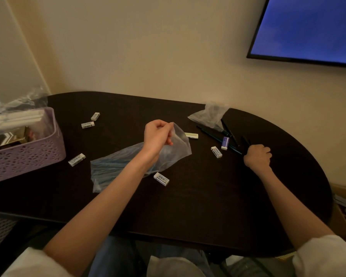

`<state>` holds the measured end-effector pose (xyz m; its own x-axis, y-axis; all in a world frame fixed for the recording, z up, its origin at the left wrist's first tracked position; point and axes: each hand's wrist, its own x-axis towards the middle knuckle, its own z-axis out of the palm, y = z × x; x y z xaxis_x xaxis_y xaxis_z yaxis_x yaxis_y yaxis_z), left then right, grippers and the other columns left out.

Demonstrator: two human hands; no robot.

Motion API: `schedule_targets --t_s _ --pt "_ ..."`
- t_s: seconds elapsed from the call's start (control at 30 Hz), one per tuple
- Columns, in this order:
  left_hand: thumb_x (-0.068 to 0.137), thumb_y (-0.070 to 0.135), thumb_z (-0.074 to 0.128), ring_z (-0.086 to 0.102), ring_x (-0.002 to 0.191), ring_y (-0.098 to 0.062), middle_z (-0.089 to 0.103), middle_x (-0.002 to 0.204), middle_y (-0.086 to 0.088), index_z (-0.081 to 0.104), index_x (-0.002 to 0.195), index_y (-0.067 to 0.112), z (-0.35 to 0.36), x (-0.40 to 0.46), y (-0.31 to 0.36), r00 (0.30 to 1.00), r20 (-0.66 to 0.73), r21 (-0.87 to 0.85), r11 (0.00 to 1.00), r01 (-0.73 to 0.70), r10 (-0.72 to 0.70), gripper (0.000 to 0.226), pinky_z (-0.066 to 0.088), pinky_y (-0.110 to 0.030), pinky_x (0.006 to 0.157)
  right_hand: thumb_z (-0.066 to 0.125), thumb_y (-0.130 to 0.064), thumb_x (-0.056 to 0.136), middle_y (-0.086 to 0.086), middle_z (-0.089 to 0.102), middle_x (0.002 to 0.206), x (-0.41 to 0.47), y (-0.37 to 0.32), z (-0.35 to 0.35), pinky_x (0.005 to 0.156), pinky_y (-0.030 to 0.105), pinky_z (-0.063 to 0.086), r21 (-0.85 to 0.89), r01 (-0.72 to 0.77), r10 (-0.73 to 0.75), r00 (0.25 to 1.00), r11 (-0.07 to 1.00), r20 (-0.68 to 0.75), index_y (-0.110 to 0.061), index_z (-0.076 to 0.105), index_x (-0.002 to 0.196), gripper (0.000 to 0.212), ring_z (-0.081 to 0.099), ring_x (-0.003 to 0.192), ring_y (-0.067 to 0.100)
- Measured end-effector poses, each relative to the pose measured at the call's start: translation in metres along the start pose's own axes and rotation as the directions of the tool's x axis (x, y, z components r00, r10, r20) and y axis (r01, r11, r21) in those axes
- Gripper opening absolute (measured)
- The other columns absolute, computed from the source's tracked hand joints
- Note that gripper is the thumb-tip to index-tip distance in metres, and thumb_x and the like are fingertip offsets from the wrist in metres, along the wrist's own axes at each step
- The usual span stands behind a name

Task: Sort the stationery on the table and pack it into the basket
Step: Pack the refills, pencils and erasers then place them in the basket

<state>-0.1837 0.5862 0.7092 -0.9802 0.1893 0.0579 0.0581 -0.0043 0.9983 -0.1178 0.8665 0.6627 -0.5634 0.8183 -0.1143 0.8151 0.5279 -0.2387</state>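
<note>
While left hand (157, 134) pinches bag (128, 162), right hand (258, 155) fisted

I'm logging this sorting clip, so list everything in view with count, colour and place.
Small rectangular erasers in sleeves: seven, white, one with a blue sleeve, scattered over the table.
Dark pencils: several, count unclear, right side by the right hand.
Clear plastic bag: one, table centre, pinched by the left hand.
Second crumpled clear bag: one, far right, over the pencils.
Lilac perforated plastic basket: one, left edge, already holding items.
Dark oval table: one.
Wall screen: one, blue, upper right.
Left hand: holds the bag's mouth.
Right hand: fist around pencils.
</note>
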Motion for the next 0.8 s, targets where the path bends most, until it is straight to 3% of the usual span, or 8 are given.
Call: schedule_targets --t_s 0.1,0.17,0.23,0.37,0.43,0.53,0.67,0.8 --pt "0.096 0.013 0.057 0.051 0.050 -0.007 0.057 0.065 -0.004 0.064 0.095 0.002 -0.003 0.000 0.002 1.000 0.001 -0.005 1.000 -0.003 0.003 0.013 0.049 -0.020 0.054 0.066 -0.015 0.088 0.027 0.043 0.134 0.001 -0.006 -0.003 0.101 0.048 0.040 0.219 -0.058 0.065 0.998 0.974 -0.025 0.004 0.025 0.139 0.068 0.046 0.123 0.040" --pt "0.096 0.013 0.056 0.052 0.050 -0.007 0.057 0.065 -0.003 0.064 0.094 0.003 -0.004 0.000 0.003 1.000 0.005 -0.004 1.000 -0.003 0.003 0.012 0.050 -0.020 0.054 0.062 -0.011 0.090 0.021 0.056 0.117 0.001 -0.011 -0.004 0.089 0.046 0.048 0.289 -0.008 0.029 0.997 0.957 -0.069 0.002 0.021 0.139 0.065 0.058 0.109 0.037" --pt "0.096 0.013 0.056 0.052 0.050 -0.006 0.057 0.065 -0.002 0.064 0.093 0.004 -0.005 0.001 0.003 1.000 0.009 -0.003 1.000 -0.004 0.004 0.012 0.050 -0.019 0.054 0.058 -0.006 0.092 0.015 0.057 0.095 0.000 -0.019 -0.003 0.072 0.039 0.051 0.334 0.078 -0.039 0.992 0.939 -0.122 0.001 0.022 0.139 0.060 0.062 0.089 0.030" --pt "0.096 0.013 0.056 0.052 0.050 -0.007 0.057 0.065 -0.002 0.064 0.094 0.003 -0.007 0.001 0.004 1.000 0.002 -0.014 1.000 0.001 -0.001 0.013 0.050 -0.018 0.053 0.053 -0.017 0.096 0.008 0.054 0.087 -0.001 -0.032 -0.002 0.057 0.032 0.047 0.362 0.242 -0.196 0.967 0.900 -0.161 -0.002 0.043 0.121 0.031 0.057 0.072 0.020" --pt "0.096 0.013 0.056 0.052 0.051 -0.008 0.057 0.065 -0.003 0.065 0.095 0.001 -0.009 0.001 0.004 1.000 0.001 -0.016 1.000 -0.002 0.002 0.014 0.050 -0.019 0.053 0.061 -0.032 0.092 0.005 0.054 0.081 0.000 -0.035 0.001 0.053 0.028 0.042 0.322 0.262 -0.242 0.965 0.910 -0.101 -0.004 0.052 0.106 0.032 0.056 0.068 0.017" --pt "0.096 0.012 0.056 0.052 0.051 -0.008 0.057 0.064 -0.003 0.064 0.097 -0.002 -0.014 0.001 0.005 1.000 -0.004 -0.022 1.000 -0.006 0.006 0.016 0.049 -0.020 0.053 0.069 -0.042 0.085 0.005 0.054 0.080 -0.004 -0.041 0.009 0.057 0.029 0.043 0.262 0.226 -0.229 0.973 0.938 -0.019 -0.009 0.051 0.091 0.037 0.056 0.070 0.017" --pt "0.096 0.012 0.056 0.052 0.051 -0.007 0.056 0.063 -0.002 0.064 0.096 0.000 -0.020 0.001 0.006 1.000 -0.012 -0.025 1.000 -0.008 0.007 0.015 0.050 -0.020 0.053 0.073 -0.036 0.082 0.008 0.058 0.094 -0.009 -0.050 0.013 0.067 0.034 0.050 0.224 0.225 -0.219 0.974 0.948 -0.054 -0.009 0.051 0.102 0.040 0.061 0.084 0.021" --pt "0.096 0.013 0.056 0.053 0.051 -0.007 0.057 0.064 -0.003 0.064 0.094 0.002 -0.023 0.002 0.006 1.000 -0.014 -0.024 1.000 -0.007 0.007 0.013 0.050 -0.021 0.055 0.070 -0.021 0.085 0.008 0.059 0.096 -0.010 -0.055 0.013 0.069 0.034 0.053 0.215 0.265 -0.254 0.964 0.940 -0.075 -0.008 0.056 0.110 0.032 0.062 0.085 0.021"
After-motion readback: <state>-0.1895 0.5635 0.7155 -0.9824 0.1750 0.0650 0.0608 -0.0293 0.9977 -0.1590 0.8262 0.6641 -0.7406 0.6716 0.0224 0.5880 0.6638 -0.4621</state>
